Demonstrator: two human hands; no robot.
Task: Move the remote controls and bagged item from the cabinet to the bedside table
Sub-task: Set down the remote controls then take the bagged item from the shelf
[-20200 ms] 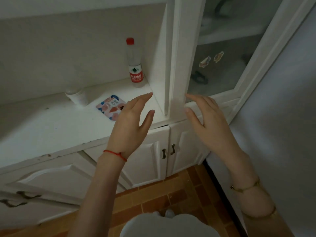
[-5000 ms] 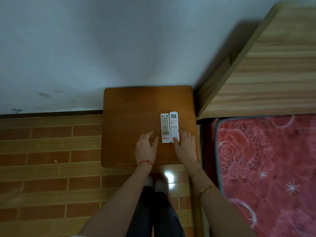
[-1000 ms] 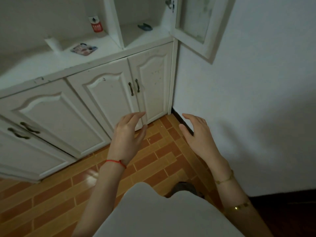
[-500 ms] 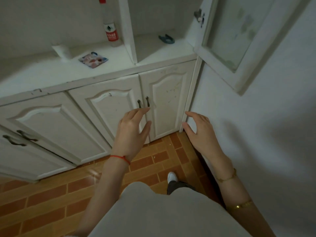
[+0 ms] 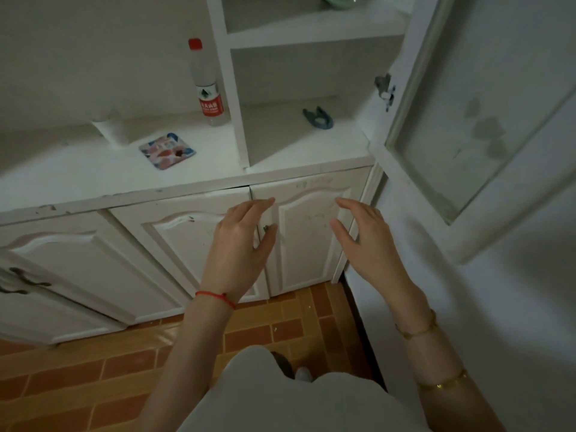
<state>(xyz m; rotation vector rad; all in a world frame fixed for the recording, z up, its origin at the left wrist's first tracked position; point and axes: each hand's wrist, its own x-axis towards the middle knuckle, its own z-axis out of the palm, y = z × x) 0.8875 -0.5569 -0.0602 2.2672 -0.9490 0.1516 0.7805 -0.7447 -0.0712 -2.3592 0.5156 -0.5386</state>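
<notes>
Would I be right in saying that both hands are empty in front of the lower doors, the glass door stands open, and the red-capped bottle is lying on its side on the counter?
Not quite: the head view shows the bottle standing upright on the counter. The rest holds: the left hand and right hand are empty before the lower doors, and the glass door stands open.

Bagged item point(image 5: 167, 150): flat, colourful patterned packet, lying on the white cabinet point(image 5: 78, 179) worktop. It sits left of the open compartment.
</notes>
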